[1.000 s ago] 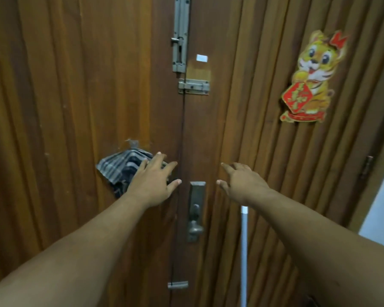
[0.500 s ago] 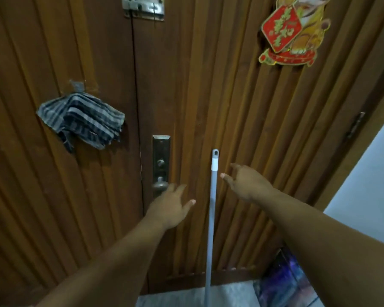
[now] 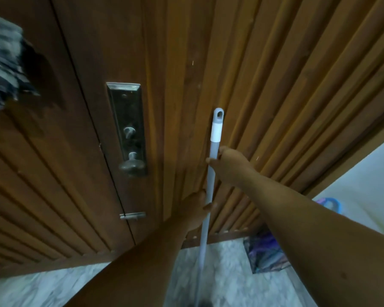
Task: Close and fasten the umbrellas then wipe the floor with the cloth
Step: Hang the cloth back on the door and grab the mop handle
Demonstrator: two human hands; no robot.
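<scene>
A grey pole with a white cap (image 3: 210, 178) leans upright against the wooden door. My right hand (image 3: 228, 158) grips it just below the cap. My left hand (image 3: 196, 209) holds it lower down, fingers wrapped around the shaft. The pole's lower end runs to the bottom edge of the view, blurred. A striped grey cloth (image 3: 2, 63) hangs on the door at the far left, blurred. A purple patterned bundle, perhaps an umbrella (image 3: 266, 251), lies on the floor at the right, partly hidden by my right arm.
The brown slatted door (image 3: 275, 74) fills the view, with a metal lock plate and knob (image 3: 131, 160) and a small latch (image 3: 132, 216) below. Marbled grey floor (image 3: 226, 273) shows at the bottom. A pale wall (image 3: 375, 178) and a blue object (image 3: 329, 203) stand at right.
The view has tilted down toward the floor. Both hands have moved onto the pole and closed on it, the right near the cap and the left lower.
</scene>
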